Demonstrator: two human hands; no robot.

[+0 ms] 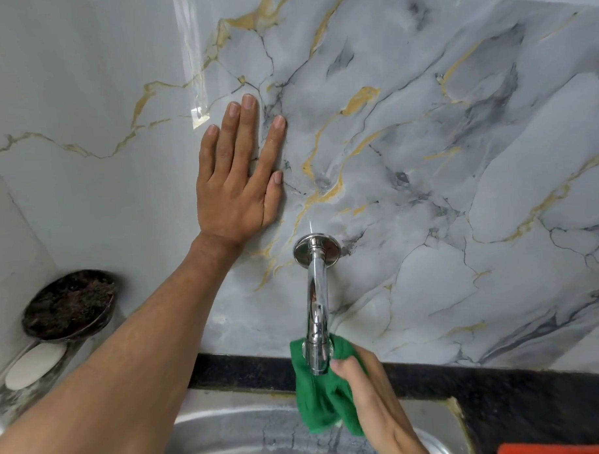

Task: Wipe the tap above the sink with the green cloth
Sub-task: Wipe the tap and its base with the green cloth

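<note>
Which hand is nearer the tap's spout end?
Right. The right hand presses the green cloth against the spout end of the tap. The left hand lies flat on the marble wall, up and left of the tap's base.

The wall (458,153) lay bare from 12 to 3 o'clock of the tap (317,304). At 10 o'clock the left hand (237,181) pressed flat; cloth (322,392) and right hand (372,404) crowded its spout.

Green cloth (323,399) (chrome tap (316,294))
</note>
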